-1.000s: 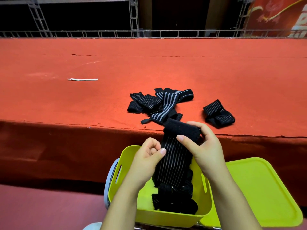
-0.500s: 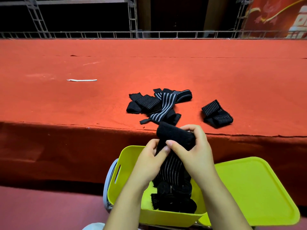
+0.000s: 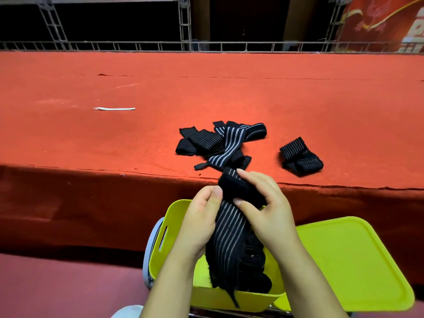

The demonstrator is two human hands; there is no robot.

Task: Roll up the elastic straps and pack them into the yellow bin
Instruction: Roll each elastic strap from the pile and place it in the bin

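Step in hand: rolling one elastic strap (image 3: 229,228) from its top end downward, above the yellow bin (image 3: 174,228).

Procedure, as judged from this moment: keep each turn tight and square to the strap's edges, so the roll (image 3: 238,188) does not cone to one side. Feed the hanging length upward under light tension. The loose tail (image 3: 230,294) drapes over the bin's near rim; gather it before the final turns, or it may snag there. Elastic tends to spring back, so maintain the pinch until the roll is set among the rolls already in the bin (image 3: 254,260).

Hand pose:
- Right hand (image 3: 266,210): fingers curled over the top of the roll, thumb pressing its near face. It grips the roll.
- Left hand (image 3: 202,216): fingers curled, thumb against the roll's left end and the strap's left edge. It pinches the strap just below the roll.
- Both hands are held level with the stage's front edge (image 3: 114,174), above the bin's far rim.

Remaining work: a pile of loose straps (image 3: 220,143) and one folded strap (image 3: 300,157) lie on the red stage near its front edge. The bin's lid (image 3: 353,262) lies just right of the bin.
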